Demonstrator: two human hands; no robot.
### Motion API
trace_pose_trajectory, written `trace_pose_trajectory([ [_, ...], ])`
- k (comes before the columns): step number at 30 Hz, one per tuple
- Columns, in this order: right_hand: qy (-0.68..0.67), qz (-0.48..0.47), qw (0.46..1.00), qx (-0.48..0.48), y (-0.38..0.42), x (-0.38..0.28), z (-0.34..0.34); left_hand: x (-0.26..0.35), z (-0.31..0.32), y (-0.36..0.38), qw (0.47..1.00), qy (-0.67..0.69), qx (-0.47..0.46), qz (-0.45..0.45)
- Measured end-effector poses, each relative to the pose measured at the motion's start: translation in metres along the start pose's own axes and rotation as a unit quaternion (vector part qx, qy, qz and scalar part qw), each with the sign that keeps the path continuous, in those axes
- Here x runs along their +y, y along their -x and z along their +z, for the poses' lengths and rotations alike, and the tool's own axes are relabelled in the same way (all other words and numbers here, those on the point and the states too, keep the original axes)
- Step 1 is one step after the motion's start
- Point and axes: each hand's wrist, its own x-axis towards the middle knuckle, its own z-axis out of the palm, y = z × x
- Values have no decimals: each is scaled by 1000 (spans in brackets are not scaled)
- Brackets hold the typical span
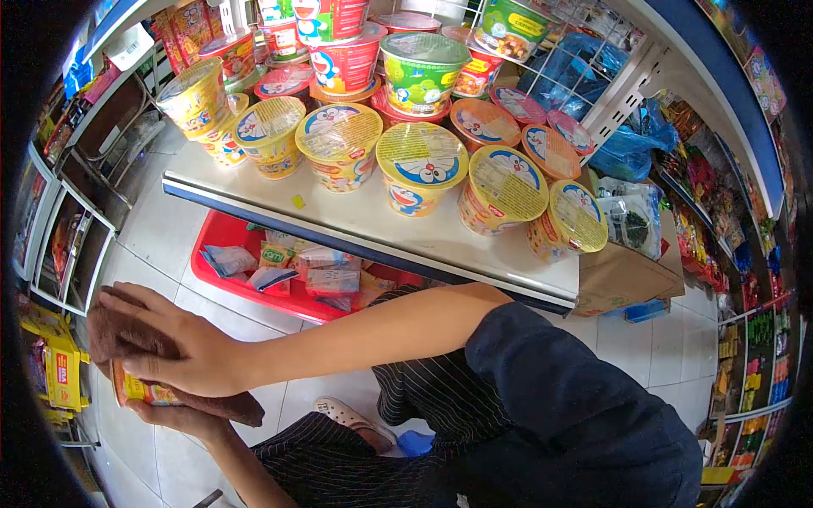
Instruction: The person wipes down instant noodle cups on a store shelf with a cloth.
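At the lower left, my left hand (178, 417) supports a yellow-orange instant noodle cup (135, 388) from below, its fingers curled around it. My right hand (199, 343) reaches across and grips a brown cloth (123, 326) over the cup. The cloth covers most of the cup, and one end of it hangs out (233, 408) beneath my right wrist. Both hands are away from the white shelf (296, 203). On that shelf, a front row of yellow-lidded noodle cups (421, 161) stands before green cups (423, 72) and red cups (343, 63), some of them stacked.
Under the shelf sits a red basket (203, 269) of small packets. A cardboard box (631, 275) and blue plastic bags (627, 152) are at the right. Snack racks (749, 339) line the right side; a yellow box (63, 372) is at the far left.
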Motion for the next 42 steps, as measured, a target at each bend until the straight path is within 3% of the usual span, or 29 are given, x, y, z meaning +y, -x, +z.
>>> trace_pose_trajectory([
  [1, -54, -5, 998, 17, 0, 0, 1, 0, -2, 1, 1000, -18, 2, 6],
  [4, -166, 98, 981, -4, -1, 2, -2, 2, -4, 5, 999, -32, -11, 15],
  [7, -174, 212, 962, -18, -2, 2, -11, 4, -6, 6, 999, -38, -20, 21],
  [10, -121, 211, 968, -66, -3, 13, -18, 7, -10, 6, 998, -44, -22, 26],
  [14, -59, 234, 950, -200, -7, 5, -35, 6, -12, 7, 998, -47, -19, 26],
  [17, -33, 326, 917, -227, -11, 2, -40, 7, -12, 8, 998, -51, -19, 29],
  [20, -104, 368, 909, -169, -8, -2, -32, 7, -11, 10, 998, -54, -19, 32],
  [23, -70, 435, 891, -109, -12, -13, -34, 7, -9, 11, 998, -55, -20, 33],
  [26, 79, 388, 912, -108, -19, -28, -46, 7, -8, 12, 998, -53, -21, 34],
  [29, 155, 324, 918, -168, -29, -47, -55, 6, -7, 15, 998, -54, -21, 34],
  [33, 11, 294, 940, -174, -22, -40, -50, 8, -8, 15, 998, -55, -18, 41],
  [36, 41, 348, 922, -164, -18, -28, -39, 12, -6, 12, 997, -57, -9, 44],
  [40, 73, 385, 883, -259, -19, -36, -48, 27, 15, 10, 993, -22, 66, 91],
  [41, 156, 391, 855, -302, -22, -34, -50, 22, -15, -8, 981, 151, -92, -81],
  [42, 178, 388, 836, -344, -23, -40, -54, 18, -25, -12, 957, 211, -194, -40],
])
